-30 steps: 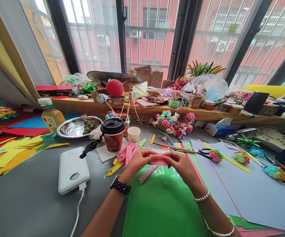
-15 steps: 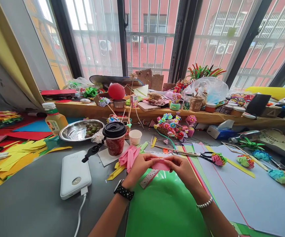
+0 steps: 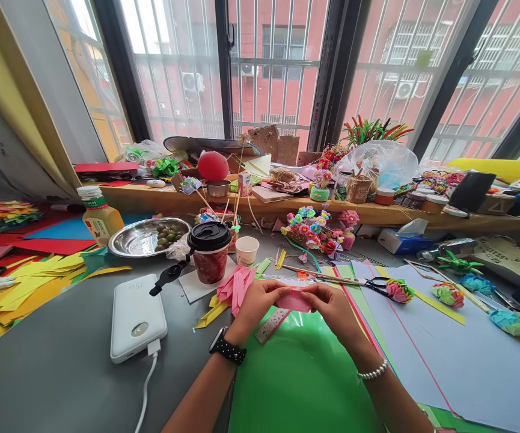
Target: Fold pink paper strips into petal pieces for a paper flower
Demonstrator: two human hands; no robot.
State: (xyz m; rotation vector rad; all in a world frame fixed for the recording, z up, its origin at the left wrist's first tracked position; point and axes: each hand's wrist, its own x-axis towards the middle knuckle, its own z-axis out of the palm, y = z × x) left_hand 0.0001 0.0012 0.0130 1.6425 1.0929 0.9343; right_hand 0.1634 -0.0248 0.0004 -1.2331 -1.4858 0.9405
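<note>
A small strip of pink paper [image 3: 294,300] is pinched between both hands, just above the far end of a glossy green mat [image 3: 305,373]. My left hand [image 3: 260,300] grips its left end, thumb and fingers pressed together. At the right end, my right hand [image 3: 332,307] holds it the same way. Beneath the left fingers lies a patterned ruler [image 3: 272,326], partly on the mat. Folded pink paper strips [image 3: 237,287] are piled left of my left hand, with a yellow strip [image 3: 209,316] under them.
Left stands a white power bank [image 3: 137,319] with a cable. Behind it are a lidded coffee cup [image 3: 209,255], a paper cup [image 3: 247,249] and a metal plate [image 3: 124,240] of green fruit. To the right, scissors [image 3: 374,287] and folded paper flowers [image 3: 448,294] lie on pale sheets [image 3: 467,361].
Both hands keep hold of the pink paper in nearly the same place. Its lower edge seems slightly more exposed between the fingers.
</note>
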